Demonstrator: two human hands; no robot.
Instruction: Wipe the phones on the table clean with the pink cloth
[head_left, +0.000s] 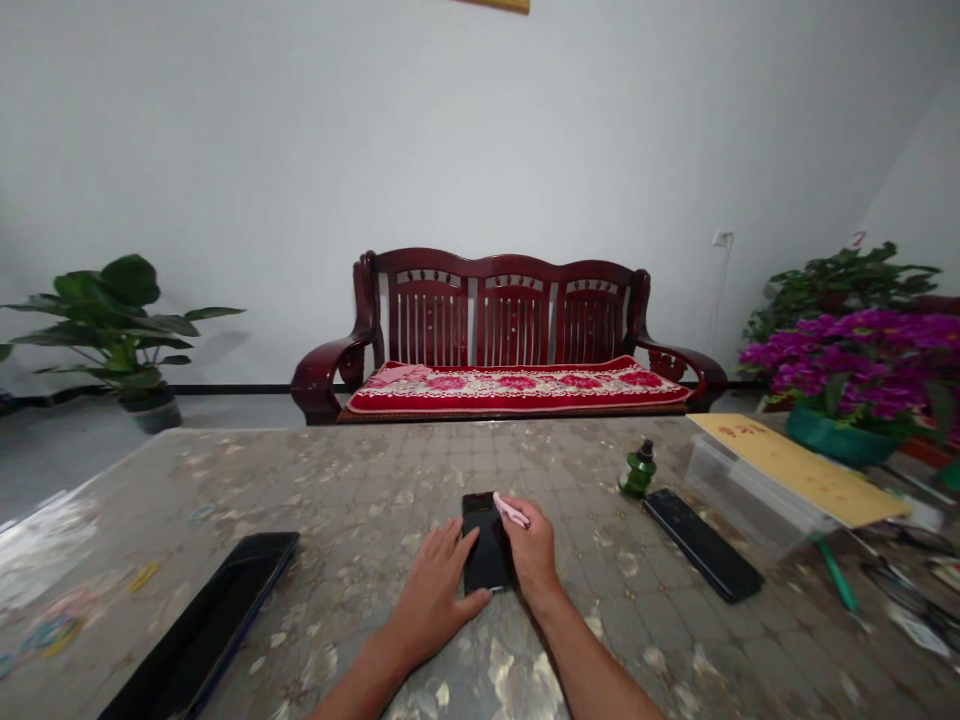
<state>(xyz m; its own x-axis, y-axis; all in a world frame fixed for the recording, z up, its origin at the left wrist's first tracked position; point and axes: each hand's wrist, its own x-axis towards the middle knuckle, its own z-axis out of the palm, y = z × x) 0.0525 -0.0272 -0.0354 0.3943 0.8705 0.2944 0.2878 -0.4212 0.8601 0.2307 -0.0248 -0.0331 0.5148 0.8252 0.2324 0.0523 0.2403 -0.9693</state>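
A black smartphone (486, 560) lies flat on the patterned tabletop (345, 500), its dark screen facing up. My left hand (435, 585) steadies it from the left, with the thumb at the bottom edge and the index finger along the left side. Pinched in my right hand (535, 560) is a small folded pink cloth (511, 511), touching the phone's upper right corner. The right hand's fingertips are partly hidden behind the hand, and it covers part of the phone's right edge.
A tablet-like black device (217, 610) lies left. To the right are a green bottle (638, 470), a long black case (701, 545), a clear plastic box (739, 490) under a yellow envelope (802, 470), a green pen (836, 575) and purple flowers (862, 370). Behind stands a wooden bench (510, 310).
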